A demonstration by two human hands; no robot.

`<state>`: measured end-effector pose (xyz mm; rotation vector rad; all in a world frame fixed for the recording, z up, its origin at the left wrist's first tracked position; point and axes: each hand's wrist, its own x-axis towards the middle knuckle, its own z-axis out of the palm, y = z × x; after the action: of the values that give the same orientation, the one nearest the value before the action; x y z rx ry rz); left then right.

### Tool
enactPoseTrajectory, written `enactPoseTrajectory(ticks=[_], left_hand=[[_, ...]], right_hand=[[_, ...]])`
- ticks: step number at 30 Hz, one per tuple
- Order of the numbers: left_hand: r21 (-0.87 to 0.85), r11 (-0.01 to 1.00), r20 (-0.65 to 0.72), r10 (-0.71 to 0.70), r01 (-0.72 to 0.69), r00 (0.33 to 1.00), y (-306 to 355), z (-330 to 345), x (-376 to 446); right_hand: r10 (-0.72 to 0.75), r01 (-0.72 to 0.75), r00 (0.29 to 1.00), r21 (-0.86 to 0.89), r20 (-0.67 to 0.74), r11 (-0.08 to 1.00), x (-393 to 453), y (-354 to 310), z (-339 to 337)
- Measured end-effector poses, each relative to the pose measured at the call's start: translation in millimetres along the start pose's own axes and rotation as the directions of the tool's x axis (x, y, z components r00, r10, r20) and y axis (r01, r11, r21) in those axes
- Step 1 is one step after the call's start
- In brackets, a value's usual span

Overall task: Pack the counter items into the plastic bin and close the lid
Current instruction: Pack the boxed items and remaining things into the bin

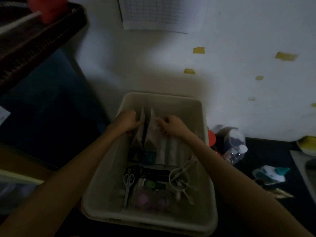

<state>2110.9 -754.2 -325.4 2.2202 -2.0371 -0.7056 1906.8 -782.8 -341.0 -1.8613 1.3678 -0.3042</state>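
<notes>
An open beige plastic bin (203,117) stands on the dark counter in front of me. Both hands reach into its far end. My left hand (127,121) grips a pale flat packet (138,134) standing on edge. My right hand (171,125) pinches a second whitish packet (153,124) beside it. Lower in the bin lie scissors (128,183), a coiled white cable (179,180), a teal box (148,156), a dark flat object (157,173) and purple round items (147,199). No lid is in view.
To the right of the bin on the counter lie a clear plastic bottle (236,144), an orange-red object (211,137), a teal and white cloth (270,173) and a yellow sponge (307,142). A dark rack (34,40) juts from the upper left. The white wall carries yellow tape scraps.
</notes>
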Motion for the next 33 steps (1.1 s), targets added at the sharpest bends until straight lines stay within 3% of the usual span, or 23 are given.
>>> enactPoseTrajectory(ticks=[3,6,9,14,19,25,30,33], left_hand=[[0.040,0.999,-0.085,0.021,-0.018,0.996,19,-9,-10],[-0.036,0.996,-0.211,0.078,-0.088,0.974,60,-15,-25],[-0.132,0.975,-0.226,0.147,-0.180,0.963,117,-8,-39],[-0.085,0.917,-0.248,0.360,-0.391,0.899,216,24,-52],[-0.012,0.891,-0.051,0.453,-0.455,0.890,319,82,-72],[0.095,0.913,0.294,0.355,-0.397,0.887,392,199,-56],[-0.029,0.952,0.283,0.301,-0.305,0.911,406,296,-43],[-0.123,0.966,0.222,0.252,-0.229,0.942,407,335,-43]], right_hand=[[-0.064,0.067,0.994,0.035,-0.087,0.997,-37,5,-33],[-0.104,0.135,0.976,0.154,-0.193,0.979,-87,22,-71],[-0.038,0.121,0.948,0.249,-0.315,0.961,-137,58,-111],[0.096,0.039,0.906,0.307,-0.412,0.951,-199,138,-168],[0.173,-0.020,0.878,0.327,-0.447,0.945,-247,229,-205],[0.251,-0.225,0.902,0.114,-0.351,0.968,-290,329,-206],[0.281,-0.286,0.936,0.011,-0.211,0.958,-289,403,-166],[0.263,-0.256,0.945,0.062,-0.195,0.965,-283,422,-148]])
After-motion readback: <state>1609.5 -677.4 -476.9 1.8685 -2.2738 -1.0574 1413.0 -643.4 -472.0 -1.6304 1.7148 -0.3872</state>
